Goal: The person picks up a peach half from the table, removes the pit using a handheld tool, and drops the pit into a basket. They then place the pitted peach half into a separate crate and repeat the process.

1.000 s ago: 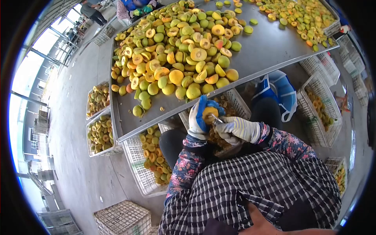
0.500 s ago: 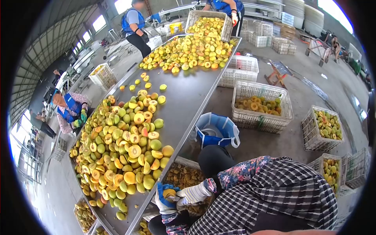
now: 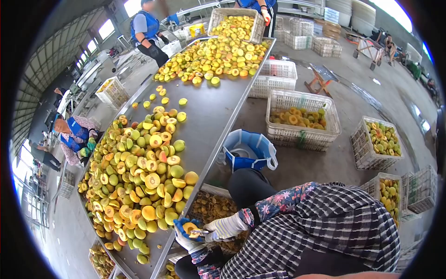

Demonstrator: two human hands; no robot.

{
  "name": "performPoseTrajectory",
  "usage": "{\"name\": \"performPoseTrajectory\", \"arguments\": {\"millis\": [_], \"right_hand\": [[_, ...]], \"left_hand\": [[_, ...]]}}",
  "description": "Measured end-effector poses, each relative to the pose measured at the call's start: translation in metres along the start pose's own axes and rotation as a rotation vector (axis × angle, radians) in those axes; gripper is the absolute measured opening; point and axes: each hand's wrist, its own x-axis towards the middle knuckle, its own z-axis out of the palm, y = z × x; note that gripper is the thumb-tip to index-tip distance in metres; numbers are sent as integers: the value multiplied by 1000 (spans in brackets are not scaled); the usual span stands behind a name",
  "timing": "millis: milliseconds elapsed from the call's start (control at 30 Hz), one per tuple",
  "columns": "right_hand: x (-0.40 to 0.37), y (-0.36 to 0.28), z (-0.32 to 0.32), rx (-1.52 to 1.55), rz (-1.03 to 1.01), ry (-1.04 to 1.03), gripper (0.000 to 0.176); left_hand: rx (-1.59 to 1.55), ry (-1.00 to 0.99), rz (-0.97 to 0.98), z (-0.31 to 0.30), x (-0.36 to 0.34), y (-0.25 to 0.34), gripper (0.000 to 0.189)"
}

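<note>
My left hand (image 3: 186,235), in a white glove with blue-coated fingers, is closed around a yellow peach half (image 3: 190,228) beside the table's metal edge. My right hand (image 3: 225,228), in a striped whitish glove, grips a small metal tool (image 3: 200,232). Its tip is at the peach half; whether it cuts into the flesh cannot be seen. Below both hands, a crate holds brownish fruit scraps (image 3: 211,208). To their left, a large heap of halved peaches (image 3: 139,186) covers the near part of the metal table (image 3: 211,109).
A blue bucket (image 3: 248,151) stands right of the table, near crates of peaches (image 3: 304,121). At the far end, a person tips a crate (image 3: 237,24) of peaches onto the table. Another person (image 3: 76,135) works at the left side. A wooden stool (image 3: 320,79) stands behind.
The view has shifted, moving the scene slightly left and up. In my left hand the peach half now shows its cut face, and the metal tool has come into sight against it.
</note>
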Motion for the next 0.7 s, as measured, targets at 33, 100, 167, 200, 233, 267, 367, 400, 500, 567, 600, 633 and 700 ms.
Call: {"name": "performPoseTrajectory", "arguments": {"millis": [33, 100, 167, 200, 233, 267, 367, 400, 500, 567, 600, 633, 700], "right_hand": [[-2, -2, -1, 77, 21, -51, 24], [-6, 2, 3, -874, -718, 249, 40], [-16, -8, 1, -1018, -519, 258, 37], [-9, 4, -11, -1067, -751, 284, 32], [-18, -2, -5, -1061, -612, 351, 29], [-21, -1, -12, -1196, -436, 407, 34], [-24, 11, -26, -1213, -332, 449, 34], [-24, 15, -29, -1240, -342, 438, 31], [-31, -5, -12, -1272, -250, 412, 33], [-38, -18, -5, -1270, -175, 399, 36], [-39, -19, -3, -1270, -153, 389, 37], [-39, -19, -2, -1266, -130, 377, 37], [-34, -20, 0, -1278, -124, 358, 38]], "left_hand": [[-42, -18, 0, -2, 0, -1, 41], [-139, -371, -106, -18, 0, 3, 45], [-311, -540, -137, -46, 19, -2, 40], [-261, -417, -40, -43, 13, 4, 35], [-197, -288, 49, -39, 6, 11, 30], [-484, -205, -130, -36, 0, 23, 27], [-560, -219, -175, -42, -16, 32, 33], [-544, -177, -160, -46, -24, 38, 32], [-408, 8, 68, -83, -30, 66, 32], [-254, 98, 255, -128, -38, 92, 26], [100, 262, 326, -156, -38, 107, 26], [460, 423, 391, -179, -35, 118, 27], [819, 512, 477, -185, -34, 137, 28]]}}
